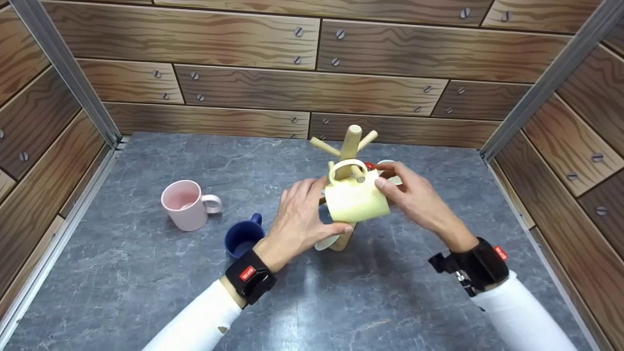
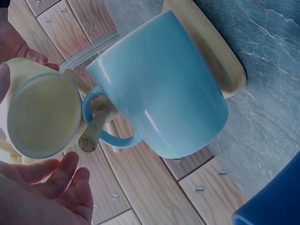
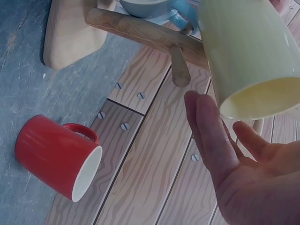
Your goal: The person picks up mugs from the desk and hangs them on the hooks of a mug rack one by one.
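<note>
Yellow mug (image 1: 358, 200) sits right of centre in the head view, tipped on its side, mouth to the right, handle uppermost, in front of a wooden mug rack (image 1: 351, 144). Left hand (image 1: 300, 217) grips its left end, thumb below; right hand (image 1: 421, 197) pinches the rim end, thumb on the near side. Whether a peg passes through the yellow handle: cannot tell.

Light-blue mug (image 2: 159, 89), centre of the left wrist view, hangs with a peg through its handle. Red mug (image 3: 56, 154) stands upright, lower left of the right wrist view. Head view, left: pink mug (image 1: 187, 209) upright on grey tabletop (image 1: 146, 292); dark blue mug (image 1: 242, 237) near the left wrist.
</note>
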Demonstrator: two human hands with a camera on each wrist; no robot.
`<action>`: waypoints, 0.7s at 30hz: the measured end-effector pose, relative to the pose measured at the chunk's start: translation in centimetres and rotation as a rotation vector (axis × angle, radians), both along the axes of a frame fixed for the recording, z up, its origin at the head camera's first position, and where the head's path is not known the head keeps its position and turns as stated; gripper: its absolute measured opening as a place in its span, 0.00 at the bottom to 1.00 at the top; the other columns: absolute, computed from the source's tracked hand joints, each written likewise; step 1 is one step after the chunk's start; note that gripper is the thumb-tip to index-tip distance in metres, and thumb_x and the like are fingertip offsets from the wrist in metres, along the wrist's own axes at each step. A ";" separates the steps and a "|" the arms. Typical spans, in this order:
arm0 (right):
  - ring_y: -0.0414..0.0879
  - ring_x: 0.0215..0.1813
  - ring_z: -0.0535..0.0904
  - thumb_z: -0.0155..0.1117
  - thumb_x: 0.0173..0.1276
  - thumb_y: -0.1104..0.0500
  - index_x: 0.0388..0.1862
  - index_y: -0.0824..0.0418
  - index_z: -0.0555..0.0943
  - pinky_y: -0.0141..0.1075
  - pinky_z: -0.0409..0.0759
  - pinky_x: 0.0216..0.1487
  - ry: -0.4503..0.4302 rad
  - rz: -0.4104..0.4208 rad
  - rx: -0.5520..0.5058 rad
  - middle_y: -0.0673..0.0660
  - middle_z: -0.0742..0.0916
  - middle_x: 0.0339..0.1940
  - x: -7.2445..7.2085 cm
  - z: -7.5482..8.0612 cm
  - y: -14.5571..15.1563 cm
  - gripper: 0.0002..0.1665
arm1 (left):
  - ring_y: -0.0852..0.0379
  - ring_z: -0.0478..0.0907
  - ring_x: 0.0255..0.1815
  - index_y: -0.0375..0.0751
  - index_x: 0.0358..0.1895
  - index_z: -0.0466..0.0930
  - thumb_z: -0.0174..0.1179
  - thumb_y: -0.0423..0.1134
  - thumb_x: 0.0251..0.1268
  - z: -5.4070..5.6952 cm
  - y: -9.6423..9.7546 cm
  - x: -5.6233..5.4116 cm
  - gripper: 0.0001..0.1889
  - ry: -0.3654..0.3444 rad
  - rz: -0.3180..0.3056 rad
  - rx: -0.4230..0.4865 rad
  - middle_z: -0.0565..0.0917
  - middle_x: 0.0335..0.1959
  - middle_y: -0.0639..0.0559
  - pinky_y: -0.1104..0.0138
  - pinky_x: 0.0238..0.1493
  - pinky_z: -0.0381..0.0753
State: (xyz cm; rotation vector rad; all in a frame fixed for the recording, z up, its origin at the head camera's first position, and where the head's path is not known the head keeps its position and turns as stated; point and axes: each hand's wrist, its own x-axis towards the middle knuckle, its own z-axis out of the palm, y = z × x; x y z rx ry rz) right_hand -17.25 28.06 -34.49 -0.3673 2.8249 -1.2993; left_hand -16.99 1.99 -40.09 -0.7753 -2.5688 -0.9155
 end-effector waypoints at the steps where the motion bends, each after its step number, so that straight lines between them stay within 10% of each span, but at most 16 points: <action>1: 0.57 0.56 0.85 0.53 0.81 0.40 0.75 0.59 0.71 0.47 0.84 0.54 0.009 -0.008 0.009 0.63 0.80 0.65 0.0 0.2 0.2 0.34 | 0.43 0.73 0.67 0.38 0.74 0.70 0.78 0.67 0.46 0.0 -0.1 0.0 0.55 -0.014 0.000 0.005 0.78 0.65 0.43 0.48 0.68 0.71; 7: 0.58 0.67 0.76 0.49 0.83 0.43 0.75 0.63 0.70 0.55 0.72 0.68 0.124 -0.044 -0.005 0.64 0.79 0.69 -0.3 1.2 0.7 0.33 | 0.40 0.72 0.68 0.35 0.77 0.66 0.72 0.74 0.47 0.2 -1.1 -0.2 0.60 -0.042 0.018 0.036 0.76 0.67 0.38 0.45 0.69 0.71; 14: 0.56 0.70 0.74 0.52 0.81 0.48 0.76 0.63 0.71 0.53 0.70 0.71 0.197 -0.056 -0.051 0.65 0.79 0.69 -0.8 2.3 0.3 0.31 | 0.39 0.72 0.69 0.35 0.77 0.67 0.42 0.88 0.56 0.5 -2.5 -0.7 0.62 -0.044 0.029 0.103 0.75 0.68 0.37 0.43 0.69 0.69; 21: 0.57 0.71 0.73 0.54 0.80 0.48 0.74 0.64 0.73 0.53 0.72 0.69 0.281 -0.060 -0.019 0.62 0.79 0.69 -1.5 3.0 -0.1 0.31 | 0.41 0.75 0.66 0.37 0.72 0.73 0.60 0.63 0.70 -0.1 -3.8 -0.9 0.38 0.022 0.063 0.129 0.79 0.64 0.40 0.46 0.65 0.73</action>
